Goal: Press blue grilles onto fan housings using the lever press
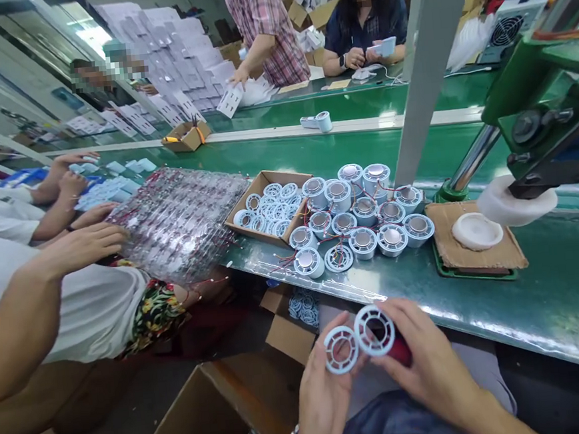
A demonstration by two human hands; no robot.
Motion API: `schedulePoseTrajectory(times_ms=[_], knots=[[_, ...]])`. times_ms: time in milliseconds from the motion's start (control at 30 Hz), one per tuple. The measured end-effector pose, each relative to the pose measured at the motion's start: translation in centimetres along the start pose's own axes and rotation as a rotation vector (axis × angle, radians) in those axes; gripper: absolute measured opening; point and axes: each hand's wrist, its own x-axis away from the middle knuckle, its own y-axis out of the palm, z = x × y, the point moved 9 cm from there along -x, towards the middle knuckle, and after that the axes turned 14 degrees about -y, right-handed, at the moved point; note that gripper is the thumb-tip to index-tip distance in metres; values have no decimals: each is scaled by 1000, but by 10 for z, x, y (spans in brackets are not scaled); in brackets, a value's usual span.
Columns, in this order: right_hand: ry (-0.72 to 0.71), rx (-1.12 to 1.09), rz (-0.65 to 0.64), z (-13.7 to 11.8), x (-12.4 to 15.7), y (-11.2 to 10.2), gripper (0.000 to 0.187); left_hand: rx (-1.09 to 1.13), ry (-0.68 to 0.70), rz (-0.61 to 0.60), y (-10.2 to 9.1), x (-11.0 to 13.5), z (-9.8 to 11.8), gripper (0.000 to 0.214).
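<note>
Over my lap, my left hand [322,389] grips a light-blue spoked plastic ring [329,359] by its edge. Close beside it, a second light-blue spoked ring [360,335] is pinched in my right hand [423,357]. The two rings nearly touch, and I cannot tell whether their rims meet. Beyond my hands, at the bench edge, stand several light-blue round motor housings [363,241] with silver centres and thin red wires. One loose ring with wires [339,258] lies flat in front of them. A shallow cardboard tray [260,241] holds a pile of similar rings.
A green press [520,92] with a white round upper block stands at right, above a white cup [476,231] on cardboard. Bubble-wrapped parts [179,215] lie left. An open carton [184,412] sits below. Co-workers' arms reach in from the left; others work across the bench.
</note>
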Motion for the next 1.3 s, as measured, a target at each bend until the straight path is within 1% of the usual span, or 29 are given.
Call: schedulePoseTrajectory(times_ms=[100, 167, 267, 367, 433, 467, 533, 600, 700, 800, 900, 967, 1033, 1133, 1300], knots=[[81, 317, -66, 24, -21, 4, 51, 106, -25, -12, -8, -2, 8, 46], [111, 442, -115, 34, -36, 12, 49, 161, -76, -83, -3, 0, 9, 48], [129, 495, -125, 42, -49, 20, 47, 212, -136, -234, 12, 9, 10, 48], [131, 515, -103, 45, -46, 21, 45, 230, -156, -331, 23, 16, 12, 43], [127, 452, -35, 43, -38, 15, 41, 238, -163, -354, 26, 18, 13, 41], [125, 376, 9, 41, -34, 10, 38, 241, -170, -355, 27, 18, 12, 40], [105, 158, 72, 31, -26, 1, 33, 241, -185, -351, 28, 19, 11, 40], [54, -49, 86, 14, -20, -6, 31, 236, -201, -351, 30, 19, 10, 39], [-39, -196, 67, -15, -15, -15, 40, 228, -214, -340, 33, 20, 9, 37], [-59, -265, 25, -27, -11, -15, 55, 206, -213, -301, 34, 18, 5, 36], [-37, -341, -70, -29, -8, -2, 70, 186, -231, -249, 32, 15, -3, 36], [9, -395, -133, -27, -6, 8, 77, 174, -234, -218, 33, 14, -8, 35], [73, -456, -157, -23, -4, 14, 74, 158, -215, -195, 34, 14, -10, 35], [143, -553, -137, -17, -4, 14, 66, 143, -195, -199, 40, 15, -11, 35], [158, -648, -72, -9, -2, 7, 59, 120, -198, -263, 52, 18, -13, 41]])
